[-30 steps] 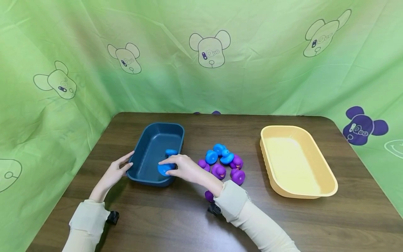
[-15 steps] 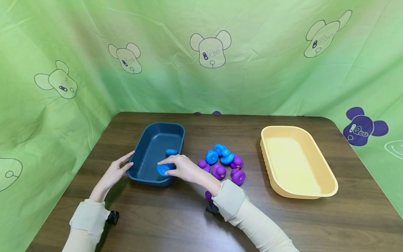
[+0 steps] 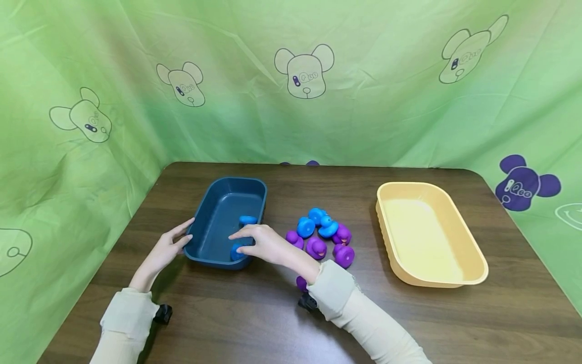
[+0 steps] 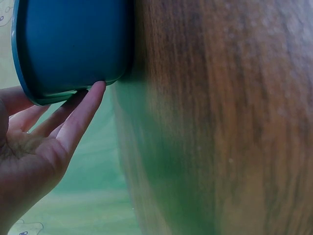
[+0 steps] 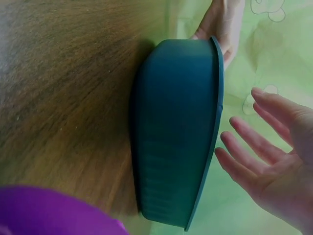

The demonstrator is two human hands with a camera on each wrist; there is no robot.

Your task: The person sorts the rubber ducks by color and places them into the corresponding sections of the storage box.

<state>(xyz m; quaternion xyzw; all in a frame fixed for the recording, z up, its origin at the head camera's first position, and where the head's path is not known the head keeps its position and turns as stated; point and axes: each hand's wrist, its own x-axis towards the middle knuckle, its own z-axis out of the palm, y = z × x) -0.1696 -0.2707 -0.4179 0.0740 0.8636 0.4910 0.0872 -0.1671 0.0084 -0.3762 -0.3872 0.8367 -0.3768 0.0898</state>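
Note:
Fingers fairly straight, my left hand (image 3: 165,248) rests against the outer left side of the dark blue bin (image 3: 196,251). In the left wrist view, fingertips (image 4: 99,87) touch the bin's outer wall near the rim. Over the bin's near right part hovers my right hand (image 3: 263,241), its fingers spread and holding nothing. A blue rubber duck (image 3: 235,253) lies in the bin below that hand, partly hidden by the thumb. Another blue thing, likely a duck (image 3: 247,220), sits by the bin's right wall. The right wrist view shows the right hand (image 5: 279,161) apart from the bin's rim.
Several blue rubber ducks (image 3: 305,227) and purple rubber ducks (image 3: 316,247) cluster right of the bin on the brown table (image 3: 254,313). One purple piece (image 3: 301,283) peeks out by the right forearm. A pale yellow bin (image 3: 386,237) stands at the right. Green cloth hangs behind.
The right hand's fingers have let go of the blue duck, which has dropped lower into the dark blue bin. The left hand has stayed in place.

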